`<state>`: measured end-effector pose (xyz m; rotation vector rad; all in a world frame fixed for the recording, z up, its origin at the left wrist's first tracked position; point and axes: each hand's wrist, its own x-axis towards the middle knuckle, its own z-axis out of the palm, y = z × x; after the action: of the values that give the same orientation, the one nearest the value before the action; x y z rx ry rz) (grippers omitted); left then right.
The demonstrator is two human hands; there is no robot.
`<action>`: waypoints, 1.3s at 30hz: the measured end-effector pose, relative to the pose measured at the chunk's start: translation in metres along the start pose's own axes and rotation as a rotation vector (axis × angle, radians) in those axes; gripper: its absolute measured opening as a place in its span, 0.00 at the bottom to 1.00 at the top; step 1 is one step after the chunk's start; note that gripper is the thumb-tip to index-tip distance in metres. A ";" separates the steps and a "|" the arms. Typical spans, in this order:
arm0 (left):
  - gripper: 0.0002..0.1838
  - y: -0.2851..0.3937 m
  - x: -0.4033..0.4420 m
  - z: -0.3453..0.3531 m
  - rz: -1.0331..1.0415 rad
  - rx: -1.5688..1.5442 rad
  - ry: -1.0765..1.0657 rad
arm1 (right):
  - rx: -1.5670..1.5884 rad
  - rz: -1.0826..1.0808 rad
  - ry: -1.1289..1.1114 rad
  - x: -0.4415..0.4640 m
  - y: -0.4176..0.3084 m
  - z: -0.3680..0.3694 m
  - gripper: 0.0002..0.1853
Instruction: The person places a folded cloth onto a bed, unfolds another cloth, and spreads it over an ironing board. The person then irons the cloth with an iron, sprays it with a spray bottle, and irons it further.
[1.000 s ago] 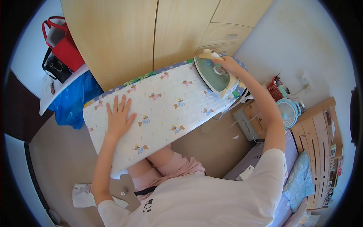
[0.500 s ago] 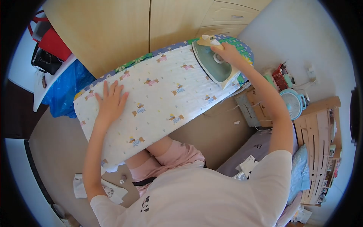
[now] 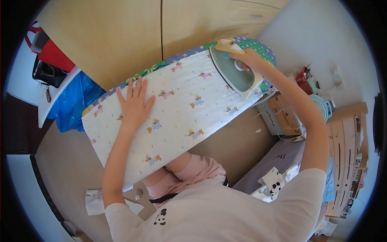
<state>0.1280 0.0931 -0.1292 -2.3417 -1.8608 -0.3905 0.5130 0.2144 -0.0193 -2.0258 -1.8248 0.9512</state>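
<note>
A white cloth printed with small dogs (image 3: pixel 173 117) lies spread over the ironing board (image 3: pixel 258 44), whose blue and green patterned cover shows along the far edge and right end. My right hand (image 3: pixel 249 59) is wrapped round the handle of a clothes iron (image 3: pixel 236 72). The iron rests soleplate down near the cloth's right end, its cord trailing off the board on the right. Flat on the cloth's left part lies my left hand (image 3: pixel 136 105), fingers spread and holding nothing.
Pale wooden cabinets (image 3: pixel 121 36) stand behind the board. To the left, a white shelf (image 3: pixel 60 97) carries bags, with a blue plastic bag (image 3: pixel 76 101) beside it. A small fan (image 3: pixel 320 108) and wooden furniture (image 3: pixel 342 161) stand at right. White cloths (image 3: pixel 94 201) lie on the floor.
My left hand has slid right and slightly away from me across the cloth. The iron stays near the right end in my right hand. The whole view has shifted a little.
</note>
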 end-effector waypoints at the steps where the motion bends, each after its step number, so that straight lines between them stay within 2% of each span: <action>1: 0.34 0.002 0.000 -0.002 -0.007 0.010 -0.018 | -0.015 0.016 0.041 -0.003 -0.003 0.000 0.23; 8: 0.38 0.003 0.000 -0.006 -0.009 -0.009 -0.032 | 0.123 0.029 0.057 -0.011 -0.010 0.004 0.20; 23: 0.38 0.003 -0.002 -0.003 -0.008 -0.005 0.015 | 0.088 0.036 0.065 -0.014 -0.009 0.002 0.19; 39: 0.37 0.005 -0.001 -0.008 -0.023 -0.008 -0.035 | 0.068 0.040 0.066 -0.014 -0.010 0.001 0.21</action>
<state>0.1313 0.0886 -0.1217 -2.3497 -1.9062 -0.3619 0.5049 0.2027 -0.0101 -2.0350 -1.7012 0.9320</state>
